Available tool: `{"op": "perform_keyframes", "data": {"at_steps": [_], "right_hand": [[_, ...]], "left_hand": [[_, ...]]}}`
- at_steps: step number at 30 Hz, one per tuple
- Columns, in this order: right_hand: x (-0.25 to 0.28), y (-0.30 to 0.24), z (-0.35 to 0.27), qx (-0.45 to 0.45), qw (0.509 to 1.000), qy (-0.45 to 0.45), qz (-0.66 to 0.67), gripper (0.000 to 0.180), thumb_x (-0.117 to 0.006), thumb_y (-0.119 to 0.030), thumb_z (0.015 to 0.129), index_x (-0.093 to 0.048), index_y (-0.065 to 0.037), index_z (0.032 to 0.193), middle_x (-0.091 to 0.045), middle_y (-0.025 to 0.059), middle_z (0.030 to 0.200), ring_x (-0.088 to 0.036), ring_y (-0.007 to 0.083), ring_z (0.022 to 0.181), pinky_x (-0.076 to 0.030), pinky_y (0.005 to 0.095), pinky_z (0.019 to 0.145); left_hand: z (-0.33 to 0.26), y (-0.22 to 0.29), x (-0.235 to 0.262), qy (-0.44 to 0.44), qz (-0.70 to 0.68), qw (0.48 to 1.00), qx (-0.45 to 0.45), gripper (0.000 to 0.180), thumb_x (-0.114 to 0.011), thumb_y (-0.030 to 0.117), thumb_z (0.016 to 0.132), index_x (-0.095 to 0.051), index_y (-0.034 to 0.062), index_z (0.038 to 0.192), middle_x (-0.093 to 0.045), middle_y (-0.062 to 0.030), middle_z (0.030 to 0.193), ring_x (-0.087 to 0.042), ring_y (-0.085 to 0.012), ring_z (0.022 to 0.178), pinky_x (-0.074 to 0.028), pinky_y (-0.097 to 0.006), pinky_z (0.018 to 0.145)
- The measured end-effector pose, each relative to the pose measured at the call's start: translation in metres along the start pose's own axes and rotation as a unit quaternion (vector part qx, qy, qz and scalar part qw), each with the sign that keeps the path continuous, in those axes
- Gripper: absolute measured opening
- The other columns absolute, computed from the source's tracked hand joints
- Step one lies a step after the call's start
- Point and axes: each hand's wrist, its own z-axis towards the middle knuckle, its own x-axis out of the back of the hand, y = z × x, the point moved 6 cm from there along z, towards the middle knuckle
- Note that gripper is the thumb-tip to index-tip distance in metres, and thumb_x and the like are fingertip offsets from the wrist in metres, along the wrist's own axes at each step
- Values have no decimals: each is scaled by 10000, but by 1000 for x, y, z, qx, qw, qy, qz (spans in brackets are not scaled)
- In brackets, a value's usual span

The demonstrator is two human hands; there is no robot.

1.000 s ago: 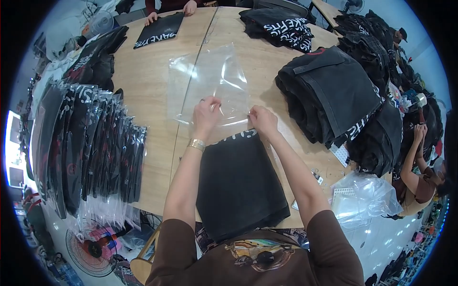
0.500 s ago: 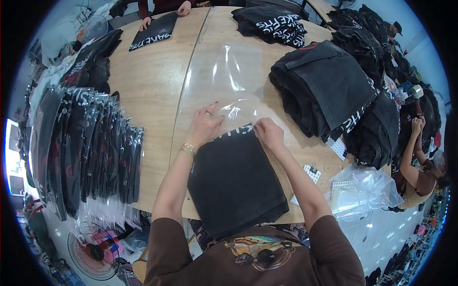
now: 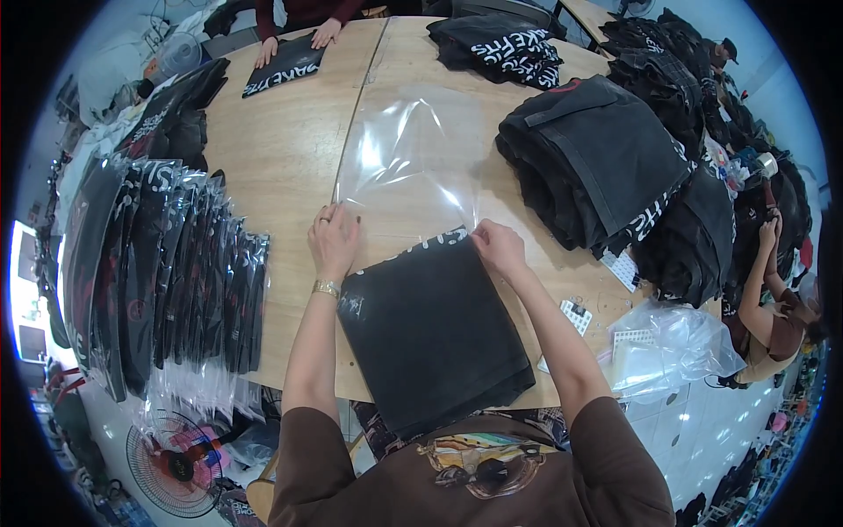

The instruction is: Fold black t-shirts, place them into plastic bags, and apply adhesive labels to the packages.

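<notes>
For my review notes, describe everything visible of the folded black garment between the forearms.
The folded black garment is a flat, roughly rectangular, layered bundle of matte cloth, white lettering along its far edge. It lies slightly turned on the wooden table, reaching the near edge. The right hand is at its far right corner, the left hand near its far left; contact is unclear.

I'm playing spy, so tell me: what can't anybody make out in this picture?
All from the head view:
- Underside of the folded black garment: hidden by its top layers.
- Whether the right hand pinches the clear bag: its fingers hide the spot.
- The co-worker opposite: head cut off by the upper edge.
- Details on the white sheets: too small.
</notes>
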Motion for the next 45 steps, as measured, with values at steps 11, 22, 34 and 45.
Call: {"op": "perform_keyframes", "data": {"at_steps": [11,22,34,45], "right_hand": [[12,5,-28,33,998,-54,-11,142,-599,-228,796,-612,-90,827,-639,111,760,-616,297,762,-476,397,648],[-37,-153,-9,300,949,-96,-11,134,-577,-188,778,-598,-57,798,-586,132,803,-579,313,836,-478,419,715],[-87,-181,-37,408,910,50,57,160,-665,-148,700,-575,-117,829,-535,46,837,-513,233,852,-356,365,775],[-50,-158,-37,276,945,172,-40,401,-694,-250,674,-538,-106,1014,-507,107,1030,-461,284,1004,-328,418,863]], "left_hand": [[-25,-15,27,-18,-188,982,10,299,-587,-28,765,-649,99,1028,-588,-123,1031,-586,-180,681,-483,-266,594],[-38,-24,29,-47,-281,958,14,319,-587,-22,782,-595,26,1097,-596,-94,1114,-581,-117,644,-479,-238,589],[-47,-25,44,-25,-220,972,-77,319,-570,-21,777,-584,60,1085,-581,-103,1120,-611,-265,909,-519,-332,729],[-74,-17,38,-68,-349,930,93,361,-466,-91,791,-482,46,1124,-593,-143,1085,-634,-239,866,-505,-287,692]]}}
